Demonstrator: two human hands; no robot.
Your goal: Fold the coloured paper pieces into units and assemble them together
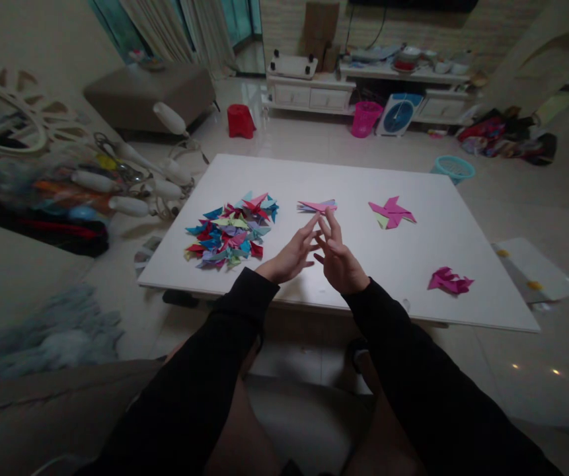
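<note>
Over the front part of the white table (363, 271), my left hand (294, 254) and my right hand (340, 259) meet at the fingertips, fingers stretched and apart. Nothing shows between them. Just beyond the fingertips lies a small stack of folded paper (316, 206), pink on top with bluish layers beneath. To the left spreads a heap of folded paper pieces (232, 231) in red, blue, green and purple. A pink pinwheel-shaped paper piece (392, 211) with a pale green part lies to the right. Nearer the right front is a crumpled-looking magenta folded paper (450, 281).
A floor lamp with white shades (130, 206) stands close to the table's left edge. Behind the right far corner is a turquoise basket (453, 168). A red stool (240, 121), a pink bin (365, 120) and a fan (398, 116) stand farther back.
</note>
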